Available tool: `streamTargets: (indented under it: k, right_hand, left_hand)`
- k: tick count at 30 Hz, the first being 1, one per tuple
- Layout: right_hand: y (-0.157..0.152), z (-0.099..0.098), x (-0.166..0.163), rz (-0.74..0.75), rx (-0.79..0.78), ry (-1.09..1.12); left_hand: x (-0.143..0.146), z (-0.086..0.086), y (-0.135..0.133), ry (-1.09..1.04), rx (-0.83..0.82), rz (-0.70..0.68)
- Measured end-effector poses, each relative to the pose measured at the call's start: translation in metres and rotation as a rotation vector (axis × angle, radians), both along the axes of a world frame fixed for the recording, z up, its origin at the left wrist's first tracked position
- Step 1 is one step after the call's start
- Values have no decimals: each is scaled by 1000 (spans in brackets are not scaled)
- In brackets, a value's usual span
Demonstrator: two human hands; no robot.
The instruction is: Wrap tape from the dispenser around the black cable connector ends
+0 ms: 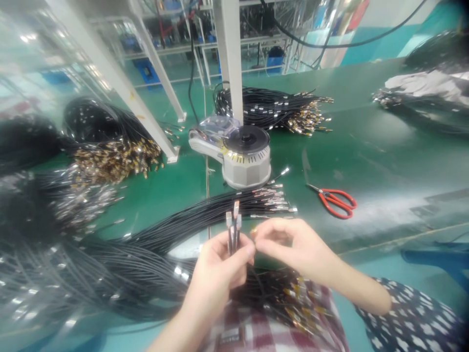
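Cables [233,233] held upright
Pinched by the left hand [222,266]; a yellow piece [253,231] is pinched by the right hand [304,244].

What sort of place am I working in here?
Probably a cable-assembly workshop: there are bundles of black cables with metal ends, what looks like a tape dispenser on a long green bench, and red-handled snips.

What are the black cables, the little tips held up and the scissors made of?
Cables: probably black plastic or rubber, softly glossy, since they bend smoothly.
Tips: likely metal, silvery and shiny, though blur leaves that open.
Scissors: red handles look plastic-coated, smooth and bright; the grey blades look like metal.
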State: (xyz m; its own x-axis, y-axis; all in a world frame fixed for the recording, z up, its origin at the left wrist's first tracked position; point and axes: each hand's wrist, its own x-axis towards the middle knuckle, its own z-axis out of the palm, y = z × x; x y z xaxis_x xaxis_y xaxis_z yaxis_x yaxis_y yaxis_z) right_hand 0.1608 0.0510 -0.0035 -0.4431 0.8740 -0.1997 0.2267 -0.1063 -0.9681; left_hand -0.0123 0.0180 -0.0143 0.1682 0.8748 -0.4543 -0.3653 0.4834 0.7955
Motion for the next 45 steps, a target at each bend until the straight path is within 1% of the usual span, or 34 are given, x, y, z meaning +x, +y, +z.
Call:
streamTargets:
  k: [3, 7, 13, 19, 23, 28, 32, 45]
  right_hand:
    - [1, -1, 1, -95, 86, -3]
    - [5, 2, 5, -128, 64, 61]
    - [6, 7, 0, -72, 70, 70]
    - [7, 11, -3, -28, 116, 27]
    - [5, 15, -3, 2, 120, -21]
    - [3, 17, -4, 5, 150, -42]
    - [3, 17, -4, 2, 171, -59]
    - [2, 14, -7, -26, 144, -38]
  left_hand:
    - [-1, 1, -1, -22, 23, 29]
    - [0, 4, -3, -41, 52, 40]
    - [4, 5, -7, -1, 81, 55]
    - [3, -1, -12, 47, 80, 86]
    - [3, 0, -12, 80, 80, 85]
    - [3, 3, -14, 89, 79, 87]
    - [2, 2, -15, 90, 77, 86]
    - [2, 4, -15, 101, 85, 71]
